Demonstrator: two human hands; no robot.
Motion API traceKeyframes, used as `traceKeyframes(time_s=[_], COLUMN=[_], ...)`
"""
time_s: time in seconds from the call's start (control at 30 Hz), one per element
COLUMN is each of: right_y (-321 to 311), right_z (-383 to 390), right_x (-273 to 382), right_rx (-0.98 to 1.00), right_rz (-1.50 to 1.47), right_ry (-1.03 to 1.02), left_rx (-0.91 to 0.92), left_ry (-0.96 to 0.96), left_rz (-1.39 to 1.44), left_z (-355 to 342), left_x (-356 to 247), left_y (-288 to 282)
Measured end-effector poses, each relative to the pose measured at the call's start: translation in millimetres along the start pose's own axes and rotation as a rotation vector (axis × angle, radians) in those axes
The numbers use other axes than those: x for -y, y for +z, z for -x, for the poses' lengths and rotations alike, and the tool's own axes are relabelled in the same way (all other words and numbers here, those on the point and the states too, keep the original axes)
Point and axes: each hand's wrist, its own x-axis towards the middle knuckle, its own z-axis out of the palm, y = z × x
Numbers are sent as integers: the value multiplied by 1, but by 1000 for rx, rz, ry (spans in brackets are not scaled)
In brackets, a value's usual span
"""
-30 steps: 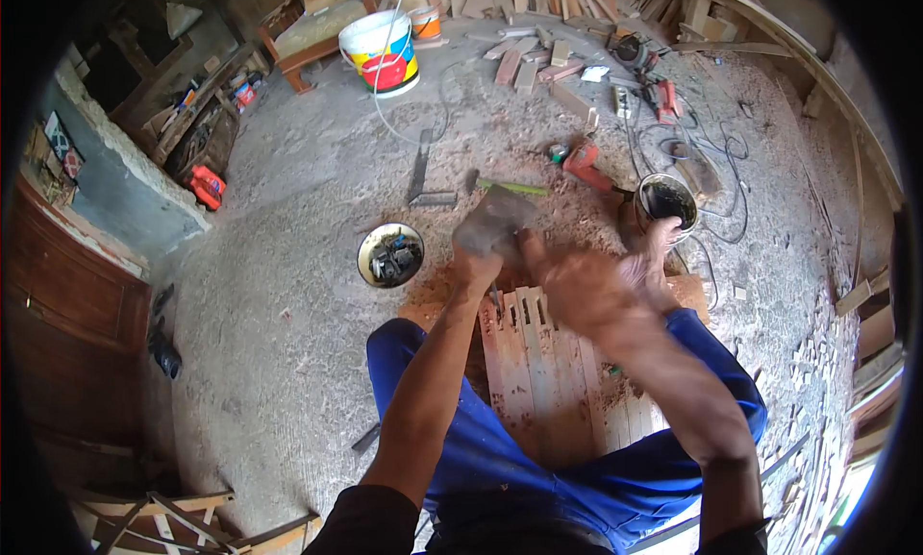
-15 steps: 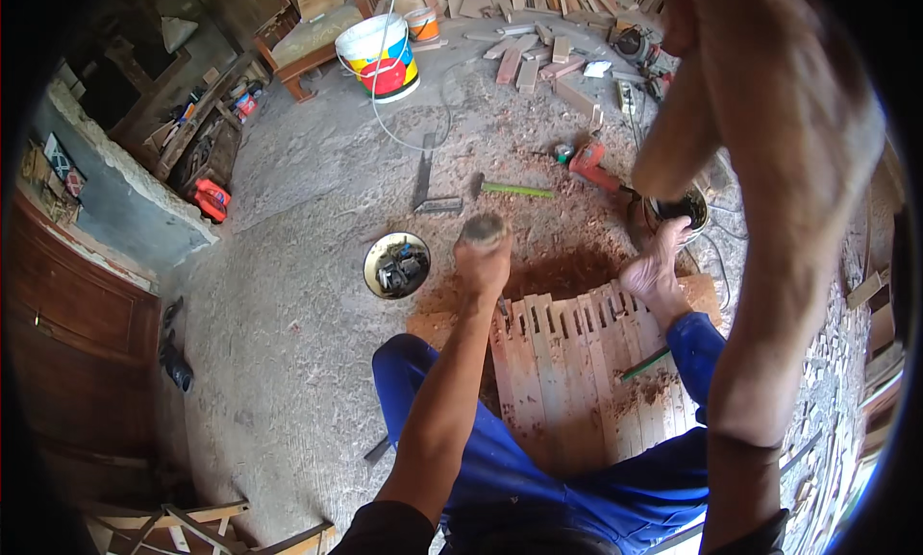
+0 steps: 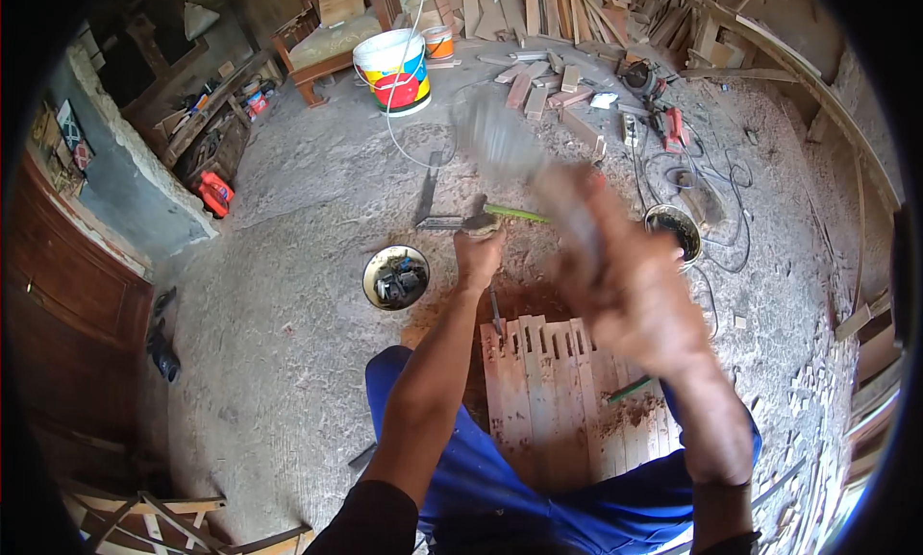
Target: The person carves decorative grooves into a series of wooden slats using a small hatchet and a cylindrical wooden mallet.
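Observation:
My left hand (image 3: 477,262) is wrapped round the handle of a chisel (image 3: 496,310). Its blade points down at the left end of a row of slots in the pale wooden strips (image 3: 538,392), which lie side by side between my legs. Smeared by motion, my right hand (image 3: 635,291) grips a mallet whose blurred head (image 3: 500,140) is raised up and left of the hand, above the chisel. My right forearm and hand hide some of the strips' right side. A green pencil-like stick (image 3: 630,390) lies on the strips beside wood shavings.
A bowl of metal parts (image 3: 395,277) sits left of the strips. Beyond are a metal square (image 3: 426,195), a green-handled tool (image 3: 517,213) and a colourful bucket (image 3: 392,73). A dark-filled container (image 3: 676,233) and a red power tool (image 3: 675,130) with cables lie to the right.
My right arm has swung down from high on the right, bringing the mallet into view toward the chisel. My left hand still grips the chisel at the strips' slotted end.

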Motion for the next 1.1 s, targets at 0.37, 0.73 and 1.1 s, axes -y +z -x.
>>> traceKeyframes(time_s=[0.37, 0.73, 1.1], right_y=[87, 17, 73], right_z=[61, 11, 138], right_x=[-82, -6, -56], right_rx=[532, -222, 303], right_rz=[681, 182, -77], right_ry=[214, 74, 734], left_rx=[5, -8, -128], left_ry=[-90, 168, 502], left_rz=[-240, -198, -477], left_z=[86, 65, 50], left_x=[-19, -11, -12], left_y=[33, 16, 16])
